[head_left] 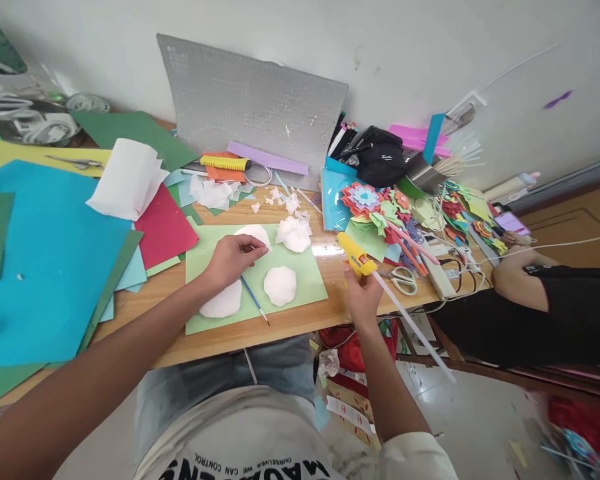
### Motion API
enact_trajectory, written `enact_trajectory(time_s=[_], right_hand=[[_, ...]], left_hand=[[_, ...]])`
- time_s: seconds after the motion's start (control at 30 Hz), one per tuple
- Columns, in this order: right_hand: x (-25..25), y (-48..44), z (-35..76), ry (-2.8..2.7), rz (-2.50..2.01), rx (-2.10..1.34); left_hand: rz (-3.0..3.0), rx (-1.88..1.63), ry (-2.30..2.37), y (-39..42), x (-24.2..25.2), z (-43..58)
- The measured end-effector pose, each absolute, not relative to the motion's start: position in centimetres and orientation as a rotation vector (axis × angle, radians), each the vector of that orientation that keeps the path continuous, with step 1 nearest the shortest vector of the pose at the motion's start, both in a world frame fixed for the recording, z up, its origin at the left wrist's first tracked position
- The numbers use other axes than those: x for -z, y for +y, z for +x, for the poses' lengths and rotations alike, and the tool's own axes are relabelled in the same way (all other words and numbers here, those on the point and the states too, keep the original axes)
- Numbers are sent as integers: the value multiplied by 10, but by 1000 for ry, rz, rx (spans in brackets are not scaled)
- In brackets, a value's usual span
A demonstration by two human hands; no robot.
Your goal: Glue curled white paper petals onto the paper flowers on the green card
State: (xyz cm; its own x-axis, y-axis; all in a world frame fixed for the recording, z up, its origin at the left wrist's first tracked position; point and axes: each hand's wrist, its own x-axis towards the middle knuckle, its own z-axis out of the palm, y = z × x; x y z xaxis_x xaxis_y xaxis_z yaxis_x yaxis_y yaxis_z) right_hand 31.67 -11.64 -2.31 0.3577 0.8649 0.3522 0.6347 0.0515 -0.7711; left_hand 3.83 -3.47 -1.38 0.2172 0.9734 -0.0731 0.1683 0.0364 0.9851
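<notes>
My right hand (364, 293) is wrapped around a yellow glue gun (356, 255), and a long translucent glue stick (415, 327) juts from its back end. Over a light green sheet (300, 310), my left hand (237, 259) is closed, thumb and fingertips together; whatever may be between them is too small to make out. Just behind those fingertips lies a white paper round (255, 235), partly covered by the hand. On the same sheet are another white round (280, 286), a larger white piece (223, 303) under my left wrist, a crumpled white paper (294, 233) and a blue paintbrush (254, 300).
Coloured paper (55, 253) covers the left side. A yellow cutter knife (225, 163) lies behind the sheet, below a grey cutting mat (255, 100) on the wall. Scissors (404, 280), paper flowers (364, 200) and a power strip (440, 277) are rightward, near another person's arm (517, 277).
</notes>
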Motion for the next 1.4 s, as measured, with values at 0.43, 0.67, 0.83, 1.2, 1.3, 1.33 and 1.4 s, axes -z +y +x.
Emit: enact_trajectory(time_s=[0.43, 0.67, 0.83, 1.2, 1.3, 1.33, 1.4], right_hand=[[29, -72, 393, -1343, -1641, -750], [29, -69, 393, -1470, -1664, -641], [22, -73, 385, -1498, -1735, -516], [29, -94, 383, -1394, -1760, -297], [30, -98, 384, -1376, -1740, -257], [29, -101, 384, -1373, -1732, -237], [28, -112, 382, -1315, -1714, -159]], left_hand=[[1388, -898, 1211, -34, 10, 38], [1503, -821, 1228, -24, 2, 26], [1566, -732, 1236, -13, 0, 13], [1284, -789, 1263, -12, -15, 29], [1258, -790, 1222, -8, -11, 33], [1245, -794, 1209, -7, -10, 35], [1206, -807, 1183, -5, -10, 38]])
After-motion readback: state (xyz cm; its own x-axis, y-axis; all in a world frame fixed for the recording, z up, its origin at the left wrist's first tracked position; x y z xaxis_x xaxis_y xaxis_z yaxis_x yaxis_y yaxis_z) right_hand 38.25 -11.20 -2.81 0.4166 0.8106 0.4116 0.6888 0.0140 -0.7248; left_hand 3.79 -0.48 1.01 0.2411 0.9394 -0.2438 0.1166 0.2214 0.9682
